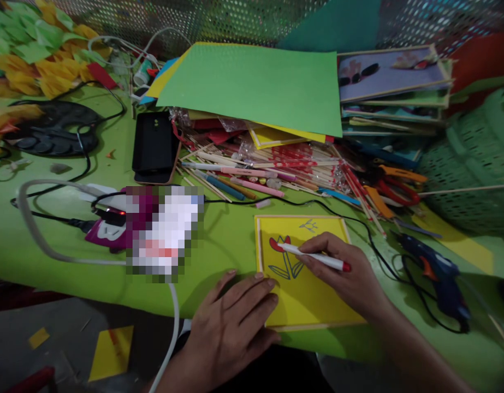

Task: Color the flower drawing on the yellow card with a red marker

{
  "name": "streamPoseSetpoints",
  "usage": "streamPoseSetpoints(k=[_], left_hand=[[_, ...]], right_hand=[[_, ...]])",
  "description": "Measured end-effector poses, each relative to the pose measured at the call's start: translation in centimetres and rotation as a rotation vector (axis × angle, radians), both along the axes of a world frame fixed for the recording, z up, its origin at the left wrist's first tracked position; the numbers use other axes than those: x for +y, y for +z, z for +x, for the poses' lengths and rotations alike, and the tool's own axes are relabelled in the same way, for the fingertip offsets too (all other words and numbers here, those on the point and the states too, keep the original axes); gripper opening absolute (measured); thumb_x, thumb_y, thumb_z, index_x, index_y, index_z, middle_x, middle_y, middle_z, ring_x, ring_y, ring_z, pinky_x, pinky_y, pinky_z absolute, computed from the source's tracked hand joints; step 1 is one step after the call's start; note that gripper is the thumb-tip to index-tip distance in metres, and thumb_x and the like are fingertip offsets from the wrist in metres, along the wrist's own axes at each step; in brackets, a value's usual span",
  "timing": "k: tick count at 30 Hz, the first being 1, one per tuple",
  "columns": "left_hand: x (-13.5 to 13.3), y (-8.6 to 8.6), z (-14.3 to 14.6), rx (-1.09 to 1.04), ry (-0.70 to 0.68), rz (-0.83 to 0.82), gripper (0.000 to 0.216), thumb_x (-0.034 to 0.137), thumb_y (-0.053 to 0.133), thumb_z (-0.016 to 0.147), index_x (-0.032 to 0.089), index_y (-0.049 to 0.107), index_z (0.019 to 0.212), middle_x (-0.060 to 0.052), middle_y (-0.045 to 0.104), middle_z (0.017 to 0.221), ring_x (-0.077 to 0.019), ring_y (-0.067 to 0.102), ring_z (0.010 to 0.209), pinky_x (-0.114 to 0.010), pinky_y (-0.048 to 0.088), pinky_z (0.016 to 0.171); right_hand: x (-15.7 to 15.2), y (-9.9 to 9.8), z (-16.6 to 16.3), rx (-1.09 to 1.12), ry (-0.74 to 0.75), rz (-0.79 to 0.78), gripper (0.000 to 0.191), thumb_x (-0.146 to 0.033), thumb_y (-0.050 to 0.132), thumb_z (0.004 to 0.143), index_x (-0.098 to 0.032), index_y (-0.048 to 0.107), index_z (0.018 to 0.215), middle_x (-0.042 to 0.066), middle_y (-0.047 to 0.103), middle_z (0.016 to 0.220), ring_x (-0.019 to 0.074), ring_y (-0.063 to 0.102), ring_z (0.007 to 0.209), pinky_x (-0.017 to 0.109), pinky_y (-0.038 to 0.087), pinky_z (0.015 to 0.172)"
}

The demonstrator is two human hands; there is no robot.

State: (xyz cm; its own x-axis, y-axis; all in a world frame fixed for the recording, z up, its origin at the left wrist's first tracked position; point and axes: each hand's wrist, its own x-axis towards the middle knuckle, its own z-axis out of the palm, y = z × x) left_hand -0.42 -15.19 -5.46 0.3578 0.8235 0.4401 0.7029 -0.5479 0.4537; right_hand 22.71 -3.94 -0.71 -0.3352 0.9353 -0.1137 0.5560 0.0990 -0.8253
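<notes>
A yellow card (292,305) with a pale stick frame lies flat near the table's front edge. On it is a drawn tulip (275,244), its petals partly red and its leaves only outlined in dark ink, with a small outline sketch (309,225) above. My right hand (344,273) grips a white marker (317,257) with a red end cap, its tip on the red petal. Flat over the card's lower left edge rests my left hand (237,314), fingers spread and holding nothing.
Behind the card lie several pens and sticks (252,174) under a green sheet (255,87). A glue gun (436,273) with its cord lies at right, beside a green basket (468,158). A purple power strip (108,232) and a blurred-out phone (167,229) sit left.
</notes>
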Motion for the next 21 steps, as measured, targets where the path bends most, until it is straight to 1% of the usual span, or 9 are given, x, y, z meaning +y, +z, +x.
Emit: streamPoseSetpoints(k=[7,11,14,21], left_hand=[[0.0,0.0,0.0,0.010,0.004,0.020,0.029,0.040,0.062,0.099,0.022,0.072,0.120,-0.001,0.074,0.131,-0.0184,0.065,0.125,-0.039,0.036,0.120],[-0.1,-0.1,0.0,-0.010,0.012,0.012,0.029,0.040,0.063,0.098,0.023,0.072,0.120,-0.001,0.074,0.131,-0.0184,0.065,0.125,-0.040,0.033,0.122],[0.0,0.0,0.0,-0.003,0.010,0.019,0.028,0.040,0.060,0.100,0.023,0.072,0.118,0.000,0.074,0.131,-0.0175,0.065,0.125,-0.038,0.031,0.123],[0.1,0.2,0.0,0.004,0.014,0.027,0.029,0.041,0.058,0.101,0.023,0.072,0.118,0.001,0.074,0.130,-0.0168,0.065,0.124,-0.038,0.032,0.122]], right_hand=[[0.0,-0.1,0.4,-0.020,0.021,0.013,0.013,-0.035,0.070,0.091,-0.023,0.071,0.089,0.001,0.072,0.076,0.0157,0.065,0.064,0.024,0.049,0.056],[0.0,-0.1,1.1,-0.046,0.005,0.036,0.011,-0.033,0.068,0.091,-0.022,0.071,0.087,0.003,0.073,0.078,0.0174,0.067,0.065,0.026,0.048,0.056],[0.0,-0.2,1.5,-0.045,-0.013,0.042,0.011,-0.033,0.068,0.091,-0.022,0.071,0.089,0.004,0.074,0.080,0.0177,0.067,0.065,0.027,0.049,0.057],[0.1,-0.5,1.7,-0.014,-0.043,0.022,0.014,-0.035,0.070,0.089,-0.022,0.070,0.086,0.005,0.073,0.081,0.0190,0.068,0.068,0.028,0.051,0.058]])
